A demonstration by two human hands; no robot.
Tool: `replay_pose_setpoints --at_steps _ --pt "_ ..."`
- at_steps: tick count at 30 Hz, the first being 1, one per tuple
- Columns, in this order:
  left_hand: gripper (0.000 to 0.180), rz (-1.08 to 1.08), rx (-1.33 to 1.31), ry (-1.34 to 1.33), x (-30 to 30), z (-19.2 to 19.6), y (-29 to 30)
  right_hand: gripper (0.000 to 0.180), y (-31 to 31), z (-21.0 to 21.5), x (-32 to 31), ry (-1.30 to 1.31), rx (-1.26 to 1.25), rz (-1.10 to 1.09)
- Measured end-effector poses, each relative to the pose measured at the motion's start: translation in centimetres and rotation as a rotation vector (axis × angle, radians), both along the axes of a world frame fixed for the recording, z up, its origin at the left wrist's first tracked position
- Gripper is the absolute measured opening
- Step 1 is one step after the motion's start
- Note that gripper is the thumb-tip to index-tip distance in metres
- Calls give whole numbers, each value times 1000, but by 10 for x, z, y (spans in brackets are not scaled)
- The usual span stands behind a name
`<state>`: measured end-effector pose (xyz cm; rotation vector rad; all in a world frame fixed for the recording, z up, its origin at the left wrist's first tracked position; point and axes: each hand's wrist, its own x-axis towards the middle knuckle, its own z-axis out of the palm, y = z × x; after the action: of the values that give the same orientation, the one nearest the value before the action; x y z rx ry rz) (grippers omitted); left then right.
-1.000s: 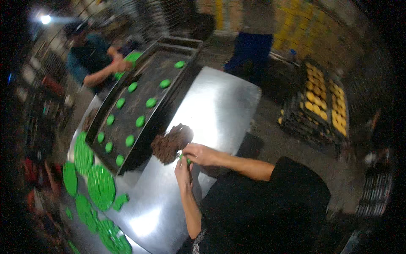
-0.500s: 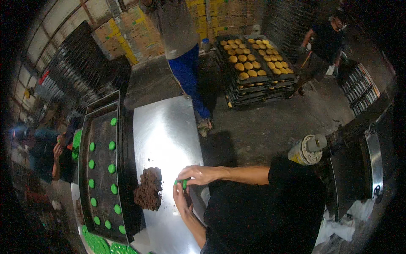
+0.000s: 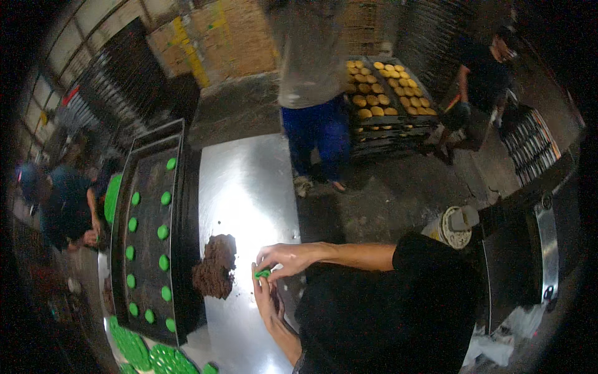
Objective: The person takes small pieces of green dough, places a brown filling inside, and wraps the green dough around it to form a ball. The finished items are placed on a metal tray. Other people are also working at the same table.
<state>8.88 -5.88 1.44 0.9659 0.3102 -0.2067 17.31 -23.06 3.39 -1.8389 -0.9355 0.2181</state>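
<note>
My left hand (image 3: 268,303) and my right hand (image 3: 288,258) meet over the metal table. Between their fingers is a small piece of green dough (image 3: 262,274), looking flattened or cupped, with fingers covering part of it. My right hand pinches it from above and my left supports it from below. Beside them on the table lies a crumbly brown mound of filling (image 3: 215,274). Past it stands a dark rectangular baking tray (image 3: 149,187) with several green dough rounds (image 3: 164,262) set in rows.
Perforated green sheets or baskets (image 3: 171,360) lie near the tray's lower end. A person in blue trousers (image 3: 317,131) stands beyond the shiny table (image 3: 249,187). Stacked trays of golden rounds (image 3: 392,115) are behind. A lidded bucket (image 3: 453,227) sits at right; other people work at both sides.
The green piece looks more opened out between my fingers. The person in blue trousers has stepped right, partly covering the golden rounds. The view has shifted slightly.
</note>
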Motion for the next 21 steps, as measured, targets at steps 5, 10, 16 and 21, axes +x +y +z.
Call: replay_pose_setpoints --at_steps 5,10,16,21 --pt "46 227 -241 12 -8 -42 17 26 35 -10 14 89 26 85" --pt "38 528 -208 -96 -23 -26 17 20 73 14 0 -294 -19 104" --pt "21 673 -182 -192 -41 -5 36 18 104 14 1 242 -90 305" --pt "12 1039 -68 -236 -55 -16 36 14 141 22 -15 348 -47 422"
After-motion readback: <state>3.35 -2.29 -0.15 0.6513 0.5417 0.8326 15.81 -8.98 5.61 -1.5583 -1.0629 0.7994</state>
